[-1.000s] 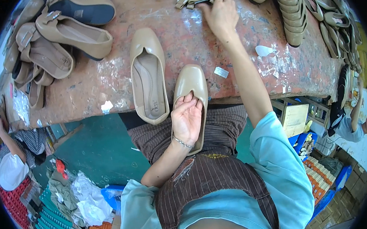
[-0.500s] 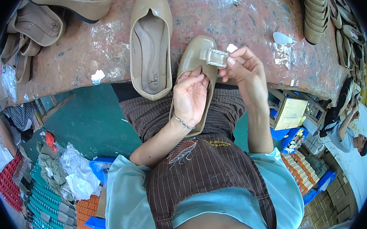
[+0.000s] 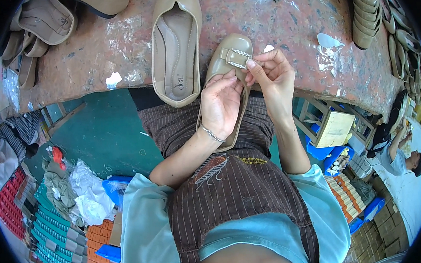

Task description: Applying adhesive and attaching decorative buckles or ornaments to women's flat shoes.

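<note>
Wearing a brown pinstriped apron (image 3: 239, 193), holding a tan slip-on shoe (image 3: 217, 66) by its opening with the left hand (image 3: 221, 108), heel toward the apron, toe over the worktop (image 3: 107, 48). Pinching a sparkly-buckled tan strap (image 3: 237, 57) between thumb and fingers of the right hand (image 3: 275, 73), laid over the shoe's front; can't tell if attached. See also a matching shoe (image 3: 178, 50) just left, heel past the worktop's edge, then more tan shoes (image 3: 49, 23) far left and a nested row (image 3: 365, 10) off right.

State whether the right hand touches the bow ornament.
Touching: the head view shows the right hand, thumb on the right end of the bow ornament.
</note>
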`<state>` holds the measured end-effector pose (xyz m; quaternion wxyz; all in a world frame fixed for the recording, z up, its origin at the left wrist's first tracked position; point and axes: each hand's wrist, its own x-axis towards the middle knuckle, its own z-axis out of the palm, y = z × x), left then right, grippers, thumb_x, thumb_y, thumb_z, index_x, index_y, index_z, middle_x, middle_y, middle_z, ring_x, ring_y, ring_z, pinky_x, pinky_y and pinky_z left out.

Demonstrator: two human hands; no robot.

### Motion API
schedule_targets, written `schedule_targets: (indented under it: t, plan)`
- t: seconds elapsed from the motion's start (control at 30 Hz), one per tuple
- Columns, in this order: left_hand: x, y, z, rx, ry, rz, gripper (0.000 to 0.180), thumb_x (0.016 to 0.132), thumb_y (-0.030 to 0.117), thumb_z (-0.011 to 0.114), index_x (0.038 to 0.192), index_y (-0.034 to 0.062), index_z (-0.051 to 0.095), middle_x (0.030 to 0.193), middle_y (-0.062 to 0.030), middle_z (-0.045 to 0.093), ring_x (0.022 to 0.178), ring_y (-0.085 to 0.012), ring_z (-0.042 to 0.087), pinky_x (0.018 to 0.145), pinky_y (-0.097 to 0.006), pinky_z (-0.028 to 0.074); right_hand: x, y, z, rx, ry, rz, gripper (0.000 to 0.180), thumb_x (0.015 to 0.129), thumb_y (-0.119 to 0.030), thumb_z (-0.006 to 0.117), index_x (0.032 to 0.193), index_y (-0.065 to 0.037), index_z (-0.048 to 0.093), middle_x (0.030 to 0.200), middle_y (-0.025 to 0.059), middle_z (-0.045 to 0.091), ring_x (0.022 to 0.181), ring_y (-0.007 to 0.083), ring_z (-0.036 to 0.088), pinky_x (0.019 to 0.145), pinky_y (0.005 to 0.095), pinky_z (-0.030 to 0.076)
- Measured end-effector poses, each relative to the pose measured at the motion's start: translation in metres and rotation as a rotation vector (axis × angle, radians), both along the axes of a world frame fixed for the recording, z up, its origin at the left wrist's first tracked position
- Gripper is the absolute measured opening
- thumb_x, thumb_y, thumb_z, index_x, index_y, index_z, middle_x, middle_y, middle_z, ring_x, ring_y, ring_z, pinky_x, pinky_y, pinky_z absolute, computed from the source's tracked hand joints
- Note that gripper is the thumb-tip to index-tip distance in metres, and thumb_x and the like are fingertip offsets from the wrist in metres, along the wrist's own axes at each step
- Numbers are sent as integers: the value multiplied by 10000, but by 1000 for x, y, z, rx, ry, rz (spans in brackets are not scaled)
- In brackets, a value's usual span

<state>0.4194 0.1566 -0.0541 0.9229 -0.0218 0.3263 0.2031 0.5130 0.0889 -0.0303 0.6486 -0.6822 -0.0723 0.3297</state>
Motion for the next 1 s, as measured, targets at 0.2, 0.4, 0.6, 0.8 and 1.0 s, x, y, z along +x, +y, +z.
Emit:
schedule_targets:
  t: [0.2,0.4,0.6,0.8,1.0]
  plan:
    - [1,1,3,-16,28,0,46,795,-27,522,802,-4,561,943,-136,591,972,-227,544,949,-355,395,-1,3,-1,-130,-122,39,129,835,2,629,886,-1,511,712,55,611,600,64,559,523,182,445]
    - [3,0,0,-13,48,-22,32,820,23,574,849,11,578,974,-115,600,973,-191,544,935,-335,399,1,2,-3,-256,-306,104,125,827,-1,641,844,-15,518,675,12,577,592,12,502,491,152,373]
    - [20,2,11,131,312,-108,212,884,151,606,1061,37,584,994,-47,619,896,-128,594,823,-275,480,1,1,-2,-365,-400,137,122,778,-31,663,808,-21,545,527,-17,499,464,20,407,426,198,310]
    - [1,14,43,99,68,-225,270,892,131,589,1128,4,554,1039,-60,625,930,-131,611,817,-282,508,3,-21,2,311,85,-154,204,885,-110,586,1055,-47,491,585,-39,444,490,43,379,459,214,334]
    - [-17,81,135,313,-186,-357,290,886,98,541,1160,3,528,1071,-68,590,973,-173,575,811,-290,465,9,-6,-7,-70,-20,81,194,950,-195,490,1010,-23,557,573,-24,472,513,52,463,482,200,370]
